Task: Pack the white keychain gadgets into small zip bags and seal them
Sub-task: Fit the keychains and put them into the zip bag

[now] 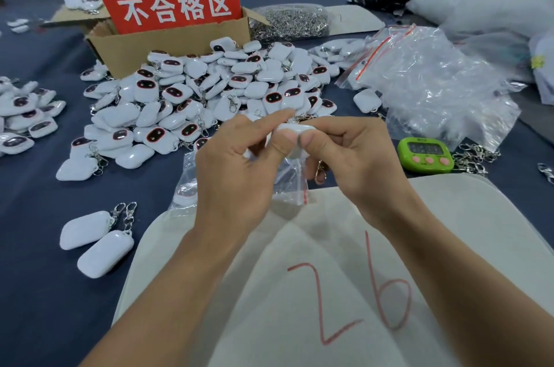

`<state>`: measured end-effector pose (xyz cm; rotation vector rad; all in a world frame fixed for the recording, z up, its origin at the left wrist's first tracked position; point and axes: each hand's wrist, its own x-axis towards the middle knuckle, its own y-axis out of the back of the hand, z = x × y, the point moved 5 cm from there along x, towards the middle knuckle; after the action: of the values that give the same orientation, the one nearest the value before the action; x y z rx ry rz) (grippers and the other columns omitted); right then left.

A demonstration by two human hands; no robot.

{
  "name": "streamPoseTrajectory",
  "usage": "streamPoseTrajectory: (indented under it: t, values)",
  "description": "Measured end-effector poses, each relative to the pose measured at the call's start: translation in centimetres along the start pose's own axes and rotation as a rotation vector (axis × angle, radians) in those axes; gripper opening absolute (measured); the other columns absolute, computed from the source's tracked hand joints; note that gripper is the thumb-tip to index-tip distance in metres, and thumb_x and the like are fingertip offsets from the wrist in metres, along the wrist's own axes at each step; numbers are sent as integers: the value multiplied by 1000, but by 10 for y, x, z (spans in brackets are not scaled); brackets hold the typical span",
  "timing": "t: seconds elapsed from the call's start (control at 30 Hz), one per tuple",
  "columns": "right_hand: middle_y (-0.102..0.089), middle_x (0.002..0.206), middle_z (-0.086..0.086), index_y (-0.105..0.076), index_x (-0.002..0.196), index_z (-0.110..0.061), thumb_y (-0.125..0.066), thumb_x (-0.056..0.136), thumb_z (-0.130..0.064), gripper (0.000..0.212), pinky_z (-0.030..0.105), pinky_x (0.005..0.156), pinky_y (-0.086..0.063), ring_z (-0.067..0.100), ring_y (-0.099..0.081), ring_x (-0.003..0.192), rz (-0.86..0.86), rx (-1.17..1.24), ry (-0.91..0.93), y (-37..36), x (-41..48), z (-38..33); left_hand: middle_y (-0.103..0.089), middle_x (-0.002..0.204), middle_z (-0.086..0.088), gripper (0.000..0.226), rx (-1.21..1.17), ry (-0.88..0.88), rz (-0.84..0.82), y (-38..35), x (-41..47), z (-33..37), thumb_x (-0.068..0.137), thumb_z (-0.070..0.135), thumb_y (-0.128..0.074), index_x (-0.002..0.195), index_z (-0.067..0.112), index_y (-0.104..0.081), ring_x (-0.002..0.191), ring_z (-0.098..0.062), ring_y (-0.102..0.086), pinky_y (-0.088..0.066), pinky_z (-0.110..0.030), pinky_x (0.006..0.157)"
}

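Over the white pad (374, 247) on the table, the left hand (239, 175) pinches a small zip bag (287, 181) while the right hand (353, 163) pinches a white gadget (295, 130) at thumb and fingertips. Its clasp (320, 170) dangles free. Held this close, bag and gadget are probably being fed together; whether the gadget is inside yet cannot be told. The loose gadget pile (209, 97) and spare bags (425, 82) lie within reach.
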<state>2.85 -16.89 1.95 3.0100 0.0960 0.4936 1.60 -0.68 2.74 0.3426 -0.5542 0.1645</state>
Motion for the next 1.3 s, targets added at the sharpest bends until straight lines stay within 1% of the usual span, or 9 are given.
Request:
streamPoseTrajectory:
  t: [0.13, 0.23, 0.43, 0.53, 0.7, 0.87, 1.03, 1.13, 1.3]
  values:
    - [-52, 65, 22, -74, 87, -1, -57, 103, -16, 27, 22, 49, -37, 18, -44, 52, -12, 153, -125, 3, 0, 5, -57, 114, 12, 51, 132, -168, -104, -3, 1, 9, 80, 23, -81, 124, 43, -64, 110, -7, -57, -39, -10, 93]
    - [-49, 72, 24, -74, 88, 0, -58, 95, -26, 32, 23, 51, -31, 20, -38, 56, -71, 212, -206, 4, 1, 7, -59, 107, 11, 44, 97, -146, -89, -5, -3, 6, 84, 26, -80, 122, 41, -67, 103, -1, -56, -40, -8, 87]
    - [-67, 69, 15, -80, 89, -8, -70, 91, -26, 21, 23, 52, -42, 18, -52, 56, -127, 20, -103, 13, 3, -3, -57, 76, 8, 12, 119, -101, 3, -4, -3, 4, 94, 36, -70, 103, 36, -78, 74, -8, -55, -38, -12, 66]
    - [-65, 62, 12, -78, 77, -11, -71, 88, -22, 17, 21, 49, -39, 18, -47, 52, -112, -19, -116, 13, 3, -2, -60, 76, 9, 21, 151, -79, 2, -4, -4, 3, 99, 40, -63, 94, 28, -80, 76, -8, -56, -38, -13, 66]
    - [-63, 61, 21, -68, 59, -10, -72, 81, -35, 34, 27, 50, -37, 19, -43, 51, 93, -136, -227, 21, 4, 14, -47, 92, 14, 40, 365, 44, 101, 6, 0, 0, 101, 54, -50, 130, 33, -67, 82, -7, -48, -35, -22, 72]
    - [-64, 68, 27, -69, 60, -13, -73, 70, -49, 38, 37, 57, -39, 19, -45, 51, 240, -297, -309, 41, 7, 22, -45, 79, 16, 39, 644, 45, -103, -11, -4, 8, 81, 71, -46, 86, 34, -59, 79, -12, -45, -31, -33, 68]
    - [-58, 48, 2, -72, 60, -17, -75, 69, -47, 32, 32, 56, -38, 12, -41, 44, 217, -421, -395, 51, 8, 29, -55, 63, 11, 34, 963, -7, -150, -27, -14, 11, 77, 58, -68, 71, 29, -50, 64, -15, -34, -22, -31, 58]
    - [-59, 48, -1, -71, 60, -15, -78, 72, -42, 31, 29, 54, -37, 11, -39, 42, 156, -436, -439, 45, 7, 31, -51, 62, 8, 29, 929, 96, -109, -24, -14, 5, 88, 51, -59, 72, 27, -57, 64, -17, -38, -19, -32, 57]
    - [-61, 52, 4, -73, 67, -10, -74, 87, -28, 28, 26, 52, -38, 10, -43, 43, 11, -298, -413, 13, 1, 26, -60, 66, 7, 22, 709, 10, -27, -22, -18, 14, 92, 36, -59, 74, 23, -57, 57, -21, -49, -29, -31, 54]
